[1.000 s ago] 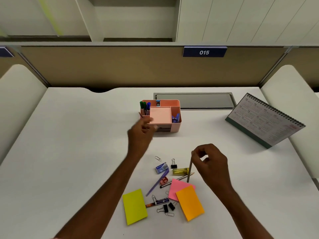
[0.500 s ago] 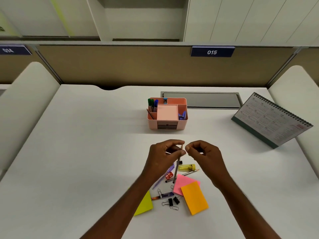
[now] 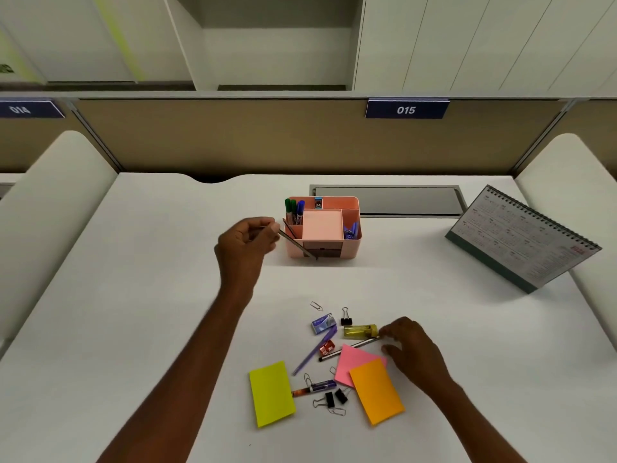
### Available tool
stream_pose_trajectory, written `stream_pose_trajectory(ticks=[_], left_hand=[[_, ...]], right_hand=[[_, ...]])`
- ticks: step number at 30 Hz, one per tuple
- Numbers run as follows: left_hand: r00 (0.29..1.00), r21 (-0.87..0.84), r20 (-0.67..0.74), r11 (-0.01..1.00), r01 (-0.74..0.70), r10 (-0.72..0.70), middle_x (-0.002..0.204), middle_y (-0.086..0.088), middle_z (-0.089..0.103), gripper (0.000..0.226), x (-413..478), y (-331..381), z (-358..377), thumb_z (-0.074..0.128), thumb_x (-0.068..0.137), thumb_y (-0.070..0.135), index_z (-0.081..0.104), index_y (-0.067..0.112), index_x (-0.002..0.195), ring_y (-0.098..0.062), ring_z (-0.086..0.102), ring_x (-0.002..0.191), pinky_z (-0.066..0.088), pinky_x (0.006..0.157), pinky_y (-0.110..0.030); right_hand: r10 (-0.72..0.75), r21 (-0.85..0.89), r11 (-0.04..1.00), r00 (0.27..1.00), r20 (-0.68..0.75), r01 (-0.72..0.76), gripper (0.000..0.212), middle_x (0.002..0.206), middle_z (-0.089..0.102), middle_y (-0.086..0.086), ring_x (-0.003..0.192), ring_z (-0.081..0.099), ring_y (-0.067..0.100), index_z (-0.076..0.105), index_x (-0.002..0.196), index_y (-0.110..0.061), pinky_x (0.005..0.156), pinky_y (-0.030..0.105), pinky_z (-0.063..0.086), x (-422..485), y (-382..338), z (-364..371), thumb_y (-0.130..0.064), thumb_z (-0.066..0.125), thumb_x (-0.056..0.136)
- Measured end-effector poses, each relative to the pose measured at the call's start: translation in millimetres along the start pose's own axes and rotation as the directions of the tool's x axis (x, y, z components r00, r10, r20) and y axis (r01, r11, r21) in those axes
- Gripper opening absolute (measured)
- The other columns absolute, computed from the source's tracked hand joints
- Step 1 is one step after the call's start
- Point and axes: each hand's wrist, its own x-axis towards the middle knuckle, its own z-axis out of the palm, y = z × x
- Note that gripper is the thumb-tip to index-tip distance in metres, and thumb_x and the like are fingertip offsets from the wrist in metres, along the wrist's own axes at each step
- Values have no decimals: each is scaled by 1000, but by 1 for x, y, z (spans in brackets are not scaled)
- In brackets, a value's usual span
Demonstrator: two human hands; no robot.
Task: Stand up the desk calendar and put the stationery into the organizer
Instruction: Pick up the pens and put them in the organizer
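A: Organizer?
B: Pink organizer (image 3: pixel 350 248), far middle of the table (image 3: pixel 150 295). Green and blue markers (image 3: pixel 293 208) upright in the left compartment, pink note block (image 3: pixel 322 225) in the centre.
A: Desk calendar?
B: Desk calendar (image 3: pixel 524 238) standing on its base at the right edge, well apart from the organizer.
A: Hands?
B: Left hand (image 3: pixel 245 242) just left of the organizer, pinching a thin dark pencil (image 3: pixel 297 243), slanted across the front left corner in view. Right hand (image 3: pixel 410 345) low at the near pile, fingers curled by the end of a silver-and-black pen (image 3: pixel 347 349); gripping or only touching, impossible to tell.
A: Loose on the table?
B: Yellow sticky note (image 3: pixel 271 394), pink sticky note (image 3: pixel 354 360), orange sticky note (image 3: pixel 376 390), purple pen (image 3: pixel 315 350), binder clips (image 3: pixel 335 397).
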Motion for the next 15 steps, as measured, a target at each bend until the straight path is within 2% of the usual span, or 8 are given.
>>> stream_pose_trajectory(ticks=[5,10,12,15], left_hand=[[997,23,-73,1000,-4,6,91,-6,80,18,31,0,0,80,89,16,77,7,104,-22,79,82,65,80,-37],[993,84,-118,996,-8,18,86,-3,79,16,54,-15,8,81,88,19,78,10,101,-21,78,79,66,79,-40],[992,120,-125,993,-10,25,86,-3,79,17,59,-21,14,80,88,19,78,9,101,-20,77,78,66,78,-40],[988,199,-143,980,-28,57,87,-1,79,19,66,-29,22,80,88,23,78,10,102,-18,77,77,66,77,-39]], right_hand=[[-24,-83,996,998,-59,19,16,102,57,-14,97,56,8,72,96,-33,60,25,50,2,4,8,-22,77,87],[-87,-190,979,996,-37,78,26,98,55,-13,89,56,9,66,89,-30,54,21,44,6,11,12,-10,78,81],[-112,-221,970,993,-26,104,27,97,53,-13,86,54,8,62,88,-31,54,16,38,7,13,12,-9,78,81],[-136,-207,970,990,-30,127,27,97,52,-13,86,52,9,59,89,-31,55,17,38,9,15,12,-10,76,84]])
